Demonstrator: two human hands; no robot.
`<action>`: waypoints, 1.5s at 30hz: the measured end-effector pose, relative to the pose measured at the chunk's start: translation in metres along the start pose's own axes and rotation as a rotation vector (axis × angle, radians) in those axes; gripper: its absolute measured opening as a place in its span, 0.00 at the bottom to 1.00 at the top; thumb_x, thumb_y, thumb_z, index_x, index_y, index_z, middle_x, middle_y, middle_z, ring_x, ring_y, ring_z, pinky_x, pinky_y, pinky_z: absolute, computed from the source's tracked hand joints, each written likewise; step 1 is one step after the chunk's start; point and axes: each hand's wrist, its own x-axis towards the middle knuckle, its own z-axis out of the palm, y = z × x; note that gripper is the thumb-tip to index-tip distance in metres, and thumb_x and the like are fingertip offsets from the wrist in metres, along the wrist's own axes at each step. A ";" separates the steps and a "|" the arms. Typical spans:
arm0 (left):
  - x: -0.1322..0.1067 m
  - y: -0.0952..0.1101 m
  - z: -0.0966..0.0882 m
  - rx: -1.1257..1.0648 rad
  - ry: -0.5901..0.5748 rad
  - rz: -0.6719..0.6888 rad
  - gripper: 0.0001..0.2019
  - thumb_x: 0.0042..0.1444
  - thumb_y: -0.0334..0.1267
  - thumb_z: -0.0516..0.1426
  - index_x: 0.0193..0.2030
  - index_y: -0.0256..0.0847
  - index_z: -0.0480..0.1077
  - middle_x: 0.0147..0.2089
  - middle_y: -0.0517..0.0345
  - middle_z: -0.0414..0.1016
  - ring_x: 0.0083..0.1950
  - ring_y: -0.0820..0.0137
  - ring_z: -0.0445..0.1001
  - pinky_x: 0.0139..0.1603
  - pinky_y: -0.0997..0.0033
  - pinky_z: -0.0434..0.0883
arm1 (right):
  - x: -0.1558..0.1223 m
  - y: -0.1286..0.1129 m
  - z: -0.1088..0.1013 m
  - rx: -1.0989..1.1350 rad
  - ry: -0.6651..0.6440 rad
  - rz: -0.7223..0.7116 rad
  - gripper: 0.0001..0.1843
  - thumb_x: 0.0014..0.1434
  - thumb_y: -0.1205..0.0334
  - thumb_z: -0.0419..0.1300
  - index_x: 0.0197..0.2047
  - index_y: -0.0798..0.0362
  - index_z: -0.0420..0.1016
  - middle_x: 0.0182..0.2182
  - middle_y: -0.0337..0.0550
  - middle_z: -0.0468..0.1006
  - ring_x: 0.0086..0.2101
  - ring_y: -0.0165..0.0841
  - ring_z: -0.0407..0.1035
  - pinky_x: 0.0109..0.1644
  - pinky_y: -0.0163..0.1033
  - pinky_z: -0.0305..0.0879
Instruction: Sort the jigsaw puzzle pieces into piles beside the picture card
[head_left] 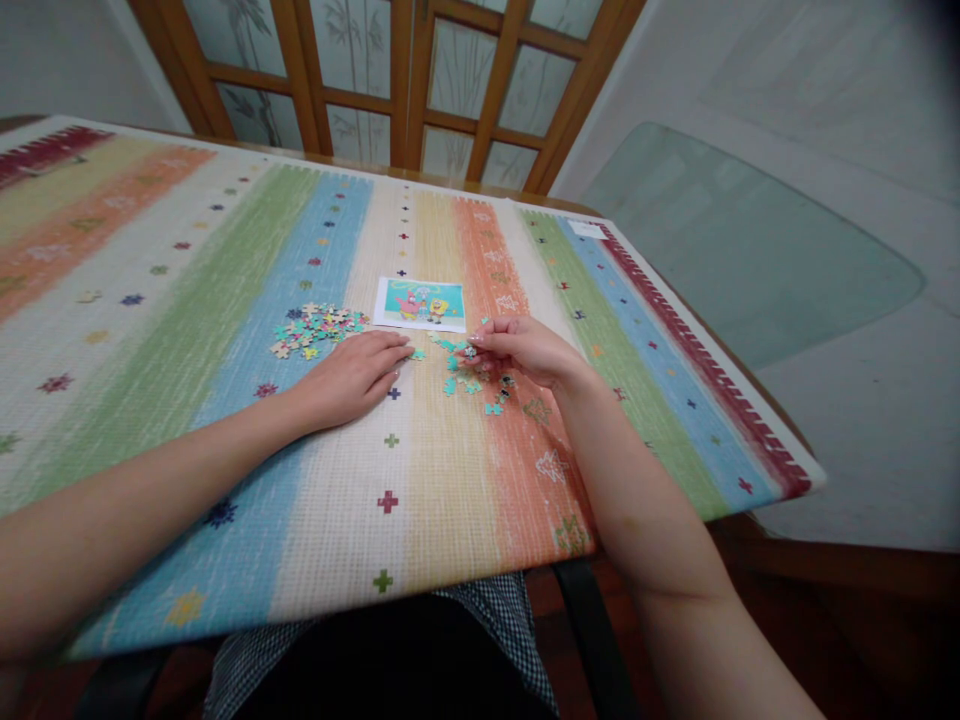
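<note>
My left hand [360, 372] lies flat on the striped tablecloth, fingers stretched out, its fingertips close to a small turquoise puzzle piece [418, 354]. Over the loose turquoise pieces [451, 386] on the right, my right hand [517, 346] pinches a small puzzle piece [470, 351] between thumb and fingers. Just beyond both hands rests a picture card [424, 304] showing cartoon figures on a turquoise ground. A heap of mixed puzzle pieces [315, 328] sits left of the card, beyond my left hand. Part of the right-hand pieces is hidden under my right hand.
The striped tablecloth [360, 480] covers a large table. A white slip of paper [586, 230] lies near its far right edge. Wooden doors with glass panes [409, 90] stand behind the table, and a pale wall is on the right.
</note>
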 end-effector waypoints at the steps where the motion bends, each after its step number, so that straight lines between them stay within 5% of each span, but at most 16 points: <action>1: 0.000 0.000 0.000 -0.006 0.001 -0.002 0.21 0.73 0.40 0.46 0.67 0.39 0.69 0.68 0.44 0.71 0.71 0.58 0.66 0.74 0.49 0.62 | 0.000 0.000 0.000 -0.006 0.004 -0.003 0.13 0.56 0.61 0.74 0.29 0.52 0.74 0.29 0.45 0.84 0.26 0.27 0.74 0.27 0.31 0.68; 8: 0.000 0.001 -0.001 0.007 -0.010 0.003 0.22 0.73 0.39 0.46 0.67 0.36 0.69 0.69 0.42 0.70 0.71 0.57 0.66 0.74 0.49 0.62 | 0.001 0.002 -0.003 -0.106 0.063 -0.035 0.14 0.52 0.55 0.76 0.30 0.49 0.75 0.29 0.46 0.84 0.31 0.34 0.77 0.32 0.37 0.73; 12: 0.000 0.001 0.000 0.013 -0.010 0.005 0.22 0.73 0.39 0.46 0.67 0.35 0.69 0.69 0.41 0.70 0.72 0.57 0.65 0.74 0.49 0.61 | 0.002 0.002 -0.005 -0.143 0.069 -0.049 0.15 0.52 0.53 0.75 0.30 0.50 0.74 0.30 0.46 0.83 0.28 0.32 0.74 0.29 0.36 0.68; 18: 0.000 0.000 -0.001 0.000 -0.012 0.003 0.22 0.73 0.40 0.46 0.67 0.38 0.68 0.69 0.43 0.70 0.72 0.57 0.65 0.74 0.49 0.62 | 0.013 0.008 -0.025 -0.194 0.433 -0.310 0.19 0.53 0.45 0.71 0.33 0.50 0.70 0.37 0.47 0.83 0.38 0.34 0.75 0.40 0.38 0.67; 23: 0.000 0.000 -0.001 -0.006 -0.008 -0.001 0.22 0.73 0.40 0.46 0.67 0.38 0.68 0.69 0.44 0.70 0.72 0.57 0.65 0.74 0.48 0.62 | 0.020 0.016 -0.047 -0.328 0.600 -0.359 0.19 0.52 0.42 0.69 0.31 0.50 0.73 0.29 0.40 0.76 0.33 0.33 0.68 0.40 0.41 0.62; 29: 0.000 0.000 -0.001 0.011 -0.014 0.007 0.22 0.73 0.40 0.46 0.67 0.34 0.69 0.69 0.41 0.70 0.72 0.56 0.66 0.74 0.49 0.62 | 0.018 0.018 -0.050 -0.382 0.628 -0.245 0.18 0.47 0.47 0.72 0.28 0.51 0.75 0.20 0.35 0.68 0.22 0.27 0.56 0.28 0.38 0.52; 35: 0.001 0.001 -0.001 -0.004 -0.016 -0.002 0.22 0.73 0.39 0.46 0.66 0.34 0.69 0.68 0.40 0.70 0.72 0.55 0.65 0.74 0.47 0.62 | 0.019 0.023 -0.053 -0.549 0.529 -0.074 0.14 0.50 0.51 0.71 0.28 0.52 0.79 0.17 0.36 0.69 0.19 0.28 0.57 0.26 0.38 0.51; 41: 0.000 -0.001 0.001 -0.002 -0.015 -0.003 0.22 0.73 0.39 0.47 0.67 0.36 0.69 0.70 0.42 0.69 0.72 0.56 0.65 0.75 0.48 0.61 | 0.029 0.031 -0.063 -0.845 0.613 -0.162 0.09 0.53 0.55 0.70 0.31 0.52 0.84 0.24 0.40 0.76 0.27 0.33 0.66 0.34 0.40 0.58; 45: -0.001 -0.002 0.002 0.018 -0.007 0.014 0.21 0.73 0.39 0.47 0.66 0.36 0.69 0.69 0.43 0.70 0.72 0.57 0.65 0.74 0.49 0.62 | 0.037 0.037 -0.058 -0.985 0.686 -0.362 0.10 0.58 0.60 0.66 0.40 0.53 0.87 0.35 0.48 0.80 0.38 0.40 0.72 0.46 0.44 0.65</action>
